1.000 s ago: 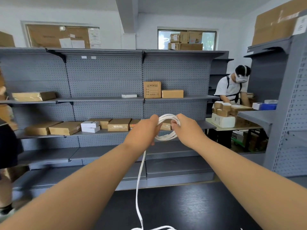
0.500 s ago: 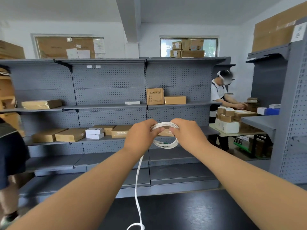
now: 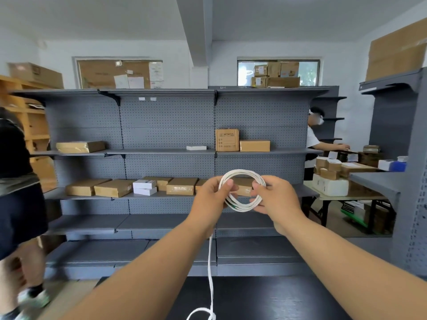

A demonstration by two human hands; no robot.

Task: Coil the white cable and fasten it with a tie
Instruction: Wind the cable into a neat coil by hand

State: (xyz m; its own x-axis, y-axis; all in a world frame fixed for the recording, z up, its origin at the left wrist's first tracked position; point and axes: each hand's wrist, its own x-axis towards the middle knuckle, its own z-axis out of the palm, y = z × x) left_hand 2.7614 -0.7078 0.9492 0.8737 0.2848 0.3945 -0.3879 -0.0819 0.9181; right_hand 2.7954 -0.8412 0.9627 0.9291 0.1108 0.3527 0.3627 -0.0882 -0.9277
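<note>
While both arms reach out at chest height, a person's left hand pinches one side of a coiled white cable and the right hand grips the other, holding several loops upright before grey pegboard shelving stocked with cardboard boxes. One loose strand hangs from the left hand to a dark tabletop, curling at its near edge.

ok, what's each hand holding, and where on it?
Both hold the white cable coil: left hand grips its left side, right hand pinches its right side; the loose tail hangs free below.
</note>
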